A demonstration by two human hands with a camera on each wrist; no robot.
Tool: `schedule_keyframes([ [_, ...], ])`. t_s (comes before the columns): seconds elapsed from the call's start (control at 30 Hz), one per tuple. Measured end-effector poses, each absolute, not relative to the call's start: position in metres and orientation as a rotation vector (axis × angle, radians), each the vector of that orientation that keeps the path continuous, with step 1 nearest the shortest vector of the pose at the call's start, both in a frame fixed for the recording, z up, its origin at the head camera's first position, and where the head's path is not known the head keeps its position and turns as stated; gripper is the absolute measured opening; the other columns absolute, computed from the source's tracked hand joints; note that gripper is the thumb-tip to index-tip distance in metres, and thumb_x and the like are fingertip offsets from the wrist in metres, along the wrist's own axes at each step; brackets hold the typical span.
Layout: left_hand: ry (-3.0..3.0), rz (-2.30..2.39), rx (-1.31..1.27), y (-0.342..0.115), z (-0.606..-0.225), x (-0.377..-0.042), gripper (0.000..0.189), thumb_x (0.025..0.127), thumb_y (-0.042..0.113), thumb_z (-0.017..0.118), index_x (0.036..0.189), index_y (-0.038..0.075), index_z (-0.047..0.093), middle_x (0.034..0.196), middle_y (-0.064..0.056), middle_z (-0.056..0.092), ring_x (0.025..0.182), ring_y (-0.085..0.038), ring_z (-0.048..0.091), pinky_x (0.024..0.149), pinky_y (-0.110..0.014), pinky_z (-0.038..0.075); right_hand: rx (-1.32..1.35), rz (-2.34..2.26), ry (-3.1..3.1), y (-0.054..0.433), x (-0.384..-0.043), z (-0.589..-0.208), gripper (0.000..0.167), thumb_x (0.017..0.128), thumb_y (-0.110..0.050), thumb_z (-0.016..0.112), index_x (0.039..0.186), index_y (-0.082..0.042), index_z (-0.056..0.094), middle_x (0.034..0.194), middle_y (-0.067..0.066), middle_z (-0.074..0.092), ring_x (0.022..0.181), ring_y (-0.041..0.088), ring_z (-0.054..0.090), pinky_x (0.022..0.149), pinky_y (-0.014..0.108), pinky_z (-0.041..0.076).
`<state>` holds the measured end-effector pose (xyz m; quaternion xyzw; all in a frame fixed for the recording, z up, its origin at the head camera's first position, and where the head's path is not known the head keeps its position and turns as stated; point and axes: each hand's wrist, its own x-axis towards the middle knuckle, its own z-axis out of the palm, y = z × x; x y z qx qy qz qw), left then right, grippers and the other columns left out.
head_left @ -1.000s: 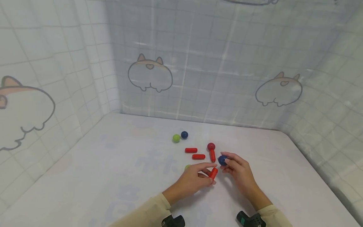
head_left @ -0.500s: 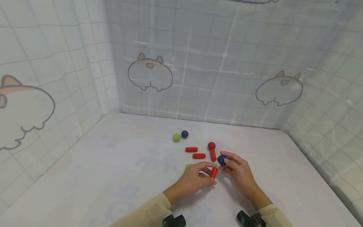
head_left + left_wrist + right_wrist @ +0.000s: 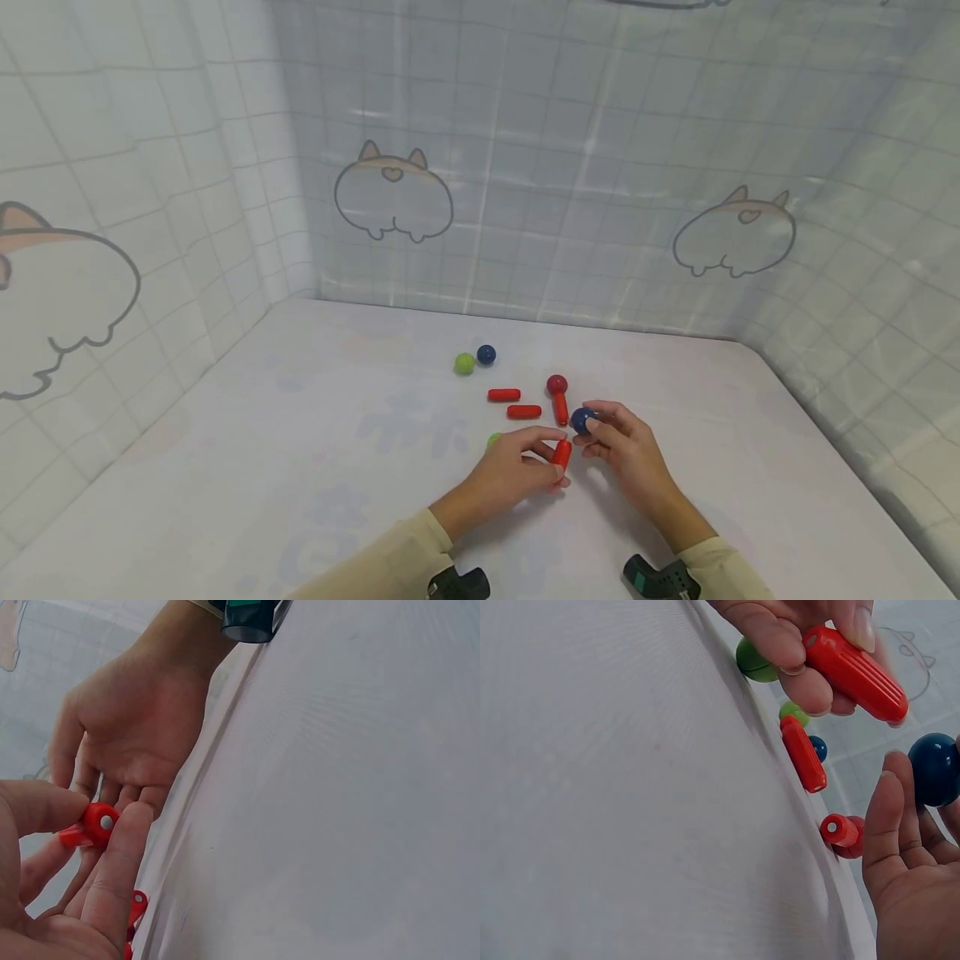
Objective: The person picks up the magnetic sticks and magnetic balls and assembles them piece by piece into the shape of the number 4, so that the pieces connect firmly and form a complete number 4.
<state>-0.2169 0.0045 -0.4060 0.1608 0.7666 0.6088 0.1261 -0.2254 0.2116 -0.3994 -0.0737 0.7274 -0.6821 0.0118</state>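
My left hand (image 3: 517, 467) pinches a short red plastic rod (image 3: 561, 453) between thumb and fingers, just above the table. In the right wrist view this rod (image 3: 859, 675) shows grooved sides and a small pale dot on its end. My right hand (image 3: 632, 446) holds a dark blue ball (image 3: 583, 420) by its fingertips, close to the rod's far end but apart from it. Beyond the hands lies another red rod (image 3: 561, 409) with a darker red ball (image 3: 557, 384) at its far end. Two loose red rods (image 3: 524, 412) (image 3: 504, 395) lie to its left.
Farther back, a green ball (image 3: 465, 363) and a second blue ball (image 3: 486, 355) sit side by side. Another green ball (image 3: 493, 439) is partly hidden behind my left hand. Curtain-like sheets (image 3: 510, 167) with a grid print enclose the white table (image 3: 337, 400) at the back and sides.
The blue ball in my right hand has shifted slightly left, nearer the red rod. My left hand keeps its pinch on the rod, almost still. The loose pieces lie as before.
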Motion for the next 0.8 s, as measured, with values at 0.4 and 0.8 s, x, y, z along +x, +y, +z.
schedule_keyframes([
  [0.4,2.271,1.795,0.486,0.0074,-0.4041,-0.2167,0.038,0.09,0.022,0.076,0.128,0.022,0.069,0.098,0.006,0.067,0.086,-0.012,0.066,0.078,-0.029,0.057,-0.187,-2.107,2.247,0.2112,-0.2254,-0.3985,0.035,0.102,-0.018,0.057,0.129,0.005,0.054,0.117,0.02,0.062,0.097,0.029,0.066,0.084,0.031,0.056],
  [0.8,2.29,1.78,0.435,0.0064,-0.3999,-0.2142,0.036,0.091,0.023,0.075,0.126,0.021,0.07,0.096,0.005,0.066,0.082,-0.013,0.066,0.075,-0.03,0.057,-0.207,-2.046,2.287,0.2092,-0.2261,-0.3985,0.039,0.101,-0.022,0.061,0.129,0.004,0.056,0.117,0.021,0.063,0.096,0.029,0.069,0.085,0.033,0.057],
])
